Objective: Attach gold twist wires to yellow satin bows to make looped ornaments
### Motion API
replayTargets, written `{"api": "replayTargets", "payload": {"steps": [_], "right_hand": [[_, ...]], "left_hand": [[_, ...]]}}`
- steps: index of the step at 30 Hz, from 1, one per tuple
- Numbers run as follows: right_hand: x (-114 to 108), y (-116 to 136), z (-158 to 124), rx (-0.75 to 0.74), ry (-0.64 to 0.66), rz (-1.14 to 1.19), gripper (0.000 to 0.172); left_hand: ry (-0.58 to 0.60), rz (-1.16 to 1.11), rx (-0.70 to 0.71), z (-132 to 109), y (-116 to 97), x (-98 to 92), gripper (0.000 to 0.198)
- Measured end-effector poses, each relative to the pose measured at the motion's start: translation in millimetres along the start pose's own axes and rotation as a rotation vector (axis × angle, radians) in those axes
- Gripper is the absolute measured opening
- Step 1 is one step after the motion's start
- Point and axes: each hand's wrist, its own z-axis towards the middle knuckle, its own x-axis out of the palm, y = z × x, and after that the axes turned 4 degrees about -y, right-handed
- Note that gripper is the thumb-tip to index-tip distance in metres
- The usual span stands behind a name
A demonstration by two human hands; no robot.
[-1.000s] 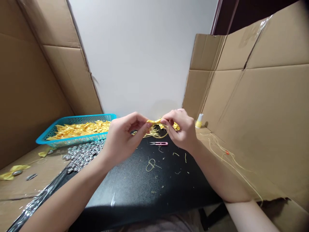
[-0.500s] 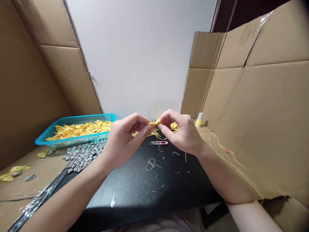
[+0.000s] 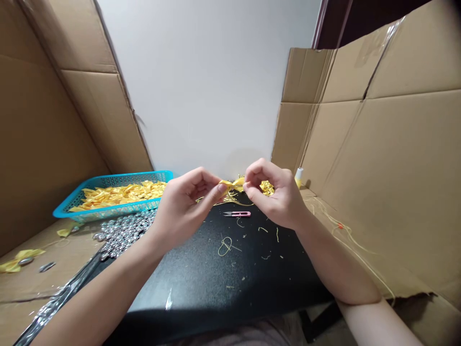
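Yellow ribbon bow [image 3: 237, 182], shiny and knot-shaped, raised over a black tabletop [image 3: 216, 274] toward its far edge.
Head view: the left hand [image 3: 182, 206] pinches the bow's left end; the right hand's [image 3: 275, 202] thumb and forefinger meet at its right, their catch unclear. Steady left, gentle right should suit the dangling thin yellow cord loop [image 3: 241, 203].

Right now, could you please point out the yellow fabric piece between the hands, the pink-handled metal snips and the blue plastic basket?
Yellow fabric piece [image 3: 237, 182]: head view, its right part.
Pink-handled metal snips [image 3: 238, 213]: head view, the handle.
Blue plastic basket [image 3: 108, 208]: head view, front rim.
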Motion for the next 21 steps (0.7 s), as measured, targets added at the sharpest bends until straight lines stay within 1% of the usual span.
{"api": "replayTargets", "payload": {"steps": [4,7,11,15,21], "right_hand": [[-5,2,1,0.019,0.042,0.037,0.012],[-8,6,1,0.038,0.081,0.005,0.01],[-8,11,0,0.03,0.104,-0.133,0.004],[-4,13,-2,-0.009,0.097,-0.313,0.012],[-4,10,0,-0.032,0.16,-0.395,0.013]], "left_hand": [[0.001,0.015,0.009,1,-3,-0.6,0.009],[0.008,0.031,0.014,1,-4,-1.4,0.009],[0.007,0.06,0.018,-1,-4,-2.1,0.01],[0.014,0.111,0.044,-4,-2,-2.2,0.009],[0.038,0.149,0.052,-5,-2,-3.2,0.009]]}}
